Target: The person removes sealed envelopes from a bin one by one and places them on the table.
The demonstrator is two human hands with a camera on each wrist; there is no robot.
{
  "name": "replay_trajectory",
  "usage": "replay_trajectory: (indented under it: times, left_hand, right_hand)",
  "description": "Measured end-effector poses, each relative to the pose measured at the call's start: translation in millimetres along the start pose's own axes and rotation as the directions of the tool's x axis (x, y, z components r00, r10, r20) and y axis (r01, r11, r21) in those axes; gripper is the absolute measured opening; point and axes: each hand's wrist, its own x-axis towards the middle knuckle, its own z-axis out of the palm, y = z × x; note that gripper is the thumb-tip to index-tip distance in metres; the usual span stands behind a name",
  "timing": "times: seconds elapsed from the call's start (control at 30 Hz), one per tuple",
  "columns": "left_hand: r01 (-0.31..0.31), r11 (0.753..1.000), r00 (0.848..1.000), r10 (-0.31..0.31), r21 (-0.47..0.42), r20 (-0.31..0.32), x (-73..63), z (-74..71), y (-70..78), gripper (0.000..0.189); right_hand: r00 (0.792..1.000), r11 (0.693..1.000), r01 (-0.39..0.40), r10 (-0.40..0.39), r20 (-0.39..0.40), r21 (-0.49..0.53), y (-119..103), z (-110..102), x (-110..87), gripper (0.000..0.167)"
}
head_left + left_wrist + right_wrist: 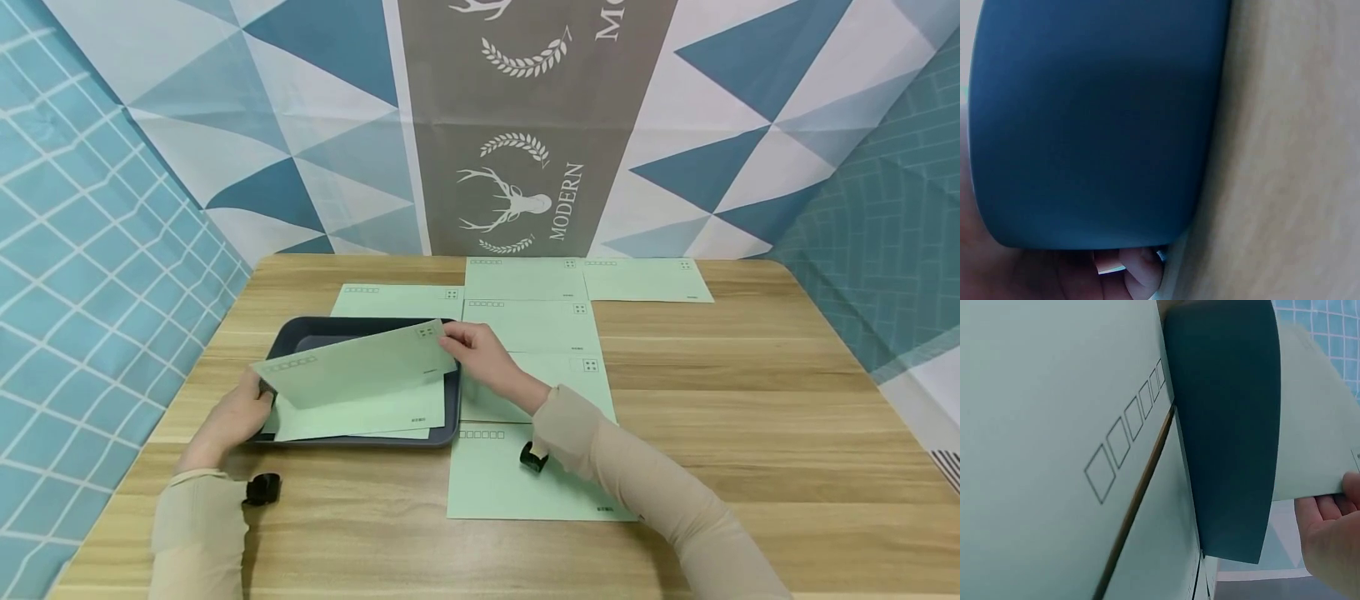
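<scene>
A pale green envelope is tilted up over the dark tray, its printed face toward the head camera. My right hand pinches its upper right end between thumb and fingers; the right wrist view shows this grip on the envelope above the tray wall. At the tray's left side, my left hand holds the envelope's left end, fingers partly hidden behind it. In the left wrist view, the tray wall covers much of that hand. More envelopes lie in the tray underneath.
Several green envelopes lie on the wooden table: one behind the tray, a column to its right, one at the back right, and one in front under the right forearm. A patterned cloth hangs behind.
</scene>
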Motion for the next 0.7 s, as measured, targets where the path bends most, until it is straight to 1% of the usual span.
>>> replay_trajectory:
  times: [0.07, 0.17, 0.3, 0.4, 0.47, 0.7]
  left_hand:
    - [0.007, 1.0, 1.0, -0.007, -0.002, 0.022, 0.4, -0.7, -0.8, 0.04]
    - [0.004, 1.0, 1.0, -0.004, -0.007, 0.028, 1.5, -0.5, -2.2, 0.036]
    - [0.006, 1.0, 1.0, -0.006, -0.006, 0.018, 2.7, -0.4, -1.7, 0.031]
    - [-0.001, 1.0, 1.0, 0.001, -0.003, 0.006, 2.7, -1.2, -1.7, 0.028]
    - [-0.011, 1.0, 1.0, 0.011, -0.006, 0.0, 2.3, -1.7, -2.4, 0.026]
    - [-0.024, 1.0, 1.0, 0.023, -0.009, -0.019, 0.6, -1.1, -2.8, 0.02]
  right_hand:
    - [0.999, 0.999, -0.01, 0.012, -0.033, 0.036, -2, -1, -1.2, 0.019]
    - [0.994, 0.994, -0.048, 0.057, -0.097, 0.094, -3, -5, -1.8, 0.015]
    - [0.975, 0.972, -0.112, 0.148, -0.168, 0.206, -5, -13, -2.6, 0.016]
    - [0.962, 0.956, -0.129, 0.185, -0.199, 0.264, -5, -22, -3.6, 0.021]
    - [0.955, 0.953, -0.13, 0.194, -0.223, 0.273, -3, -27, -3.8, 0.022]
    - [0.936, 0.966, -0.102, 0.174, -0.306, 0.236, 1, -48, -6.1, 0.021]
